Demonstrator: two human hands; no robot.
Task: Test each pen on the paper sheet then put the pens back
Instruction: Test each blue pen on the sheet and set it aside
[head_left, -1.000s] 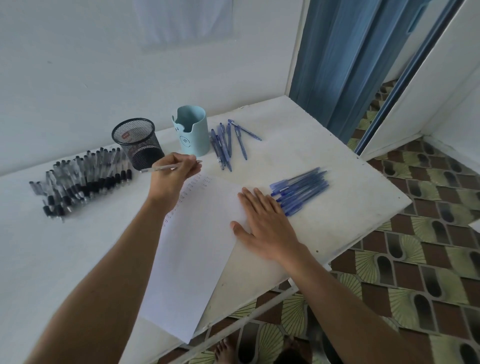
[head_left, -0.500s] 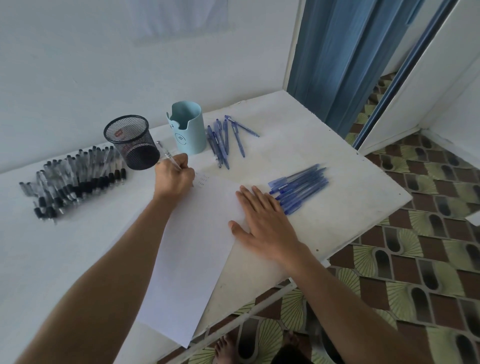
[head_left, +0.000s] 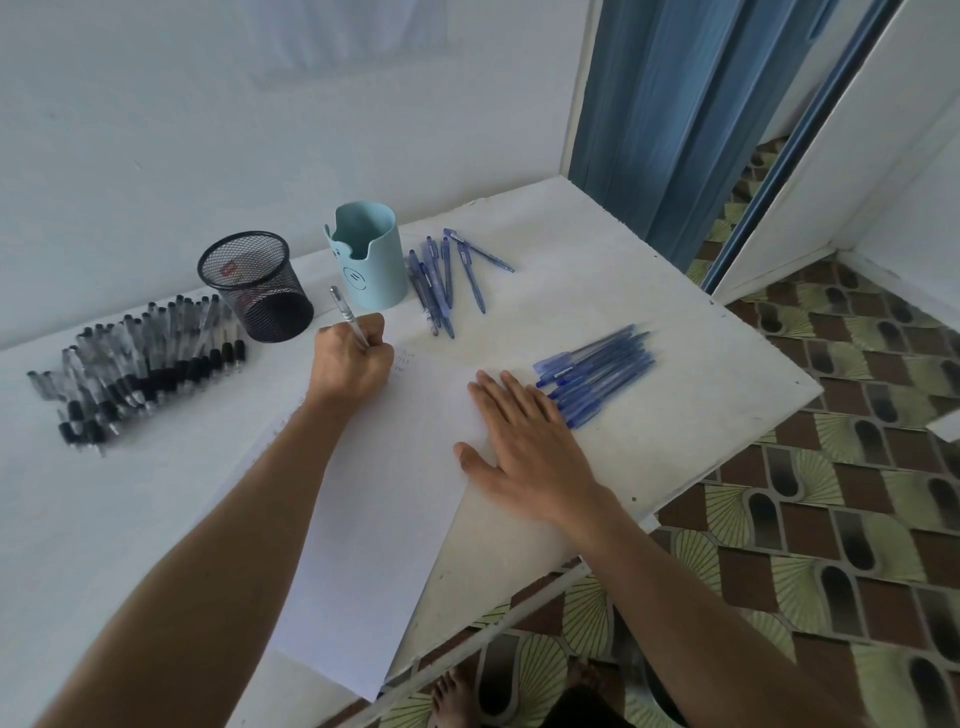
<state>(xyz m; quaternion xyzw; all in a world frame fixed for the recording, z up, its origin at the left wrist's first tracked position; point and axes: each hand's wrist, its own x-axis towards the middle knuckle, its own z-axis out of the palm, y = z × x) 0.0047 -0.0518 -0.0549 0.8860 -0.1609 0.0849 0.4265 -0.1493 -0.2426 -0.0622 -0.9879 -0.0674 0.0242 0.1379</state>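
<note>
Table (head_left: 623, 322): white, and it carries everything; the paper sheet is your landmark here.
Paper sheet (head_left: 374, 509): lies at an angle in front of you, its near corner reaching the table's front edge. Faint marks show at its far corner. If your holding hand lifts, the strokes may well drag the sheet toward that edge.
Black-tipped pens (head_left: 140, 364): a large loose heap well left of the sheet. A returned pen could get lost among untested ones.
Right hand (head_left: 524, 441): flat, fingers straight, pressing on the sheet's right edge and holding nothing.
Left hand (head_left: 353, 364): fingers curled round a clear pen at the sheet's far corner.
Capped blue pens (head_left: 597, 374): a tidy bundle just right of the sheet, against your right fingertips. A sideways nudge could set them rolling.
Black mesh cup (head_left: 257, 286): beyond the sheet's far corner, near your left knuckles. A wide stroke might knock it.
Pale blue holder (head_left: 371, 254): beside the mesh cup, beyond the sheet.
Blue click pens (head_left: 447, 275): scattered beyond the sheet, right of the holder.
Clear pen (head_left: 345, 312): tilted, its top toward the mesh cup; the tip is hidden by your hand, so you cannot tell whether it touches paper or bare table.
</note>
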